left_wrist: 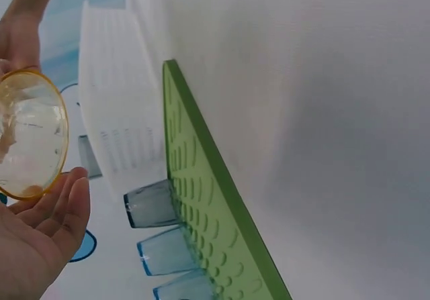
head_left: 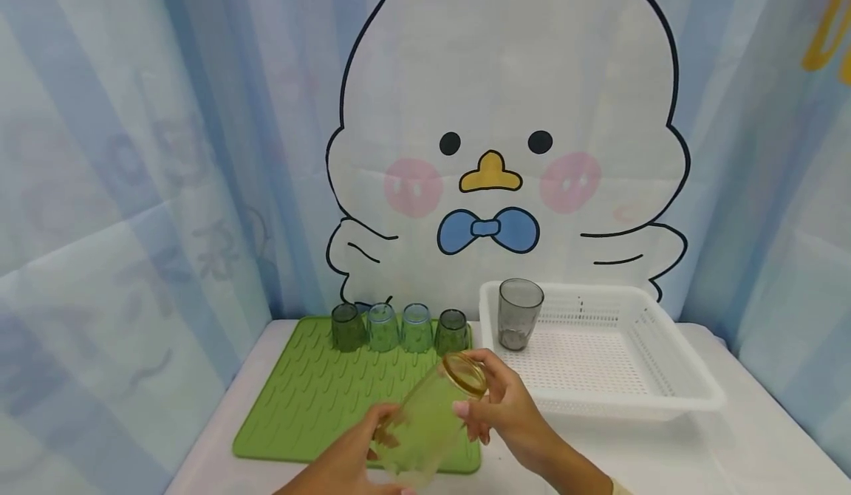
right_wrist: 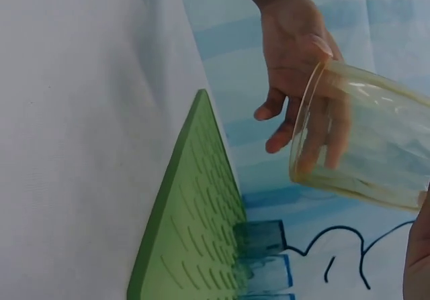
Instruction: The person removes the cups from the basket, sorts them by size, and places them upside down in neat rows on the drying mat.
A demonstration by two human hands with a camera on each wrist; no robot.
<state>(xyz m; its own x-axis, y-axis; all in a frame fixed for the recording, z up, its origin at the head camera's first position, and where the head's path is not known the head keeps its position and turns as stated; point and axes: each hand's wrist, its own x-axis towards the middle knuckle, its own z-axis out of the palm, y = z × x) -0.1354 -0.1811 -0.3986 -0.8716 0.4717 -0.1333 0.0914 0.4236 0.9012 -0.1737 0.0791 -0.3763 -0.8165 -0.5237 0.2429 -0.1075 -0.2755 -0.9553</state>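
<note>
A clear amber-tinted drinking glass (head_left: 425, 425) is held tilted in front of me. Its gold-ringed end points up to the right in the head view. My right hand (head_left: 508, 410) grips that end, with the thumb on the near side. Around the lower end is my left hand (head_left: 355, 447). The left wrist view looks into the glass's wide mouth (left_wrist: 33, 135), with the left hand's fingertips (left_wrist: 79, 174) right at the rim. In the right wrist view, the left fingers show through the glass wall (right_wrist: 376, 139).
Below the glass lies a green ribbed drying mat (head_left: 332, 399) on the white table. Several small tinted glasses (head_left: 417, 329) stand in a row at its back edge. To the right, a white perforated basket (head_left: 665, 399) has a tall grey glass (head_left: 520, 314) in its back left corner.
</note>
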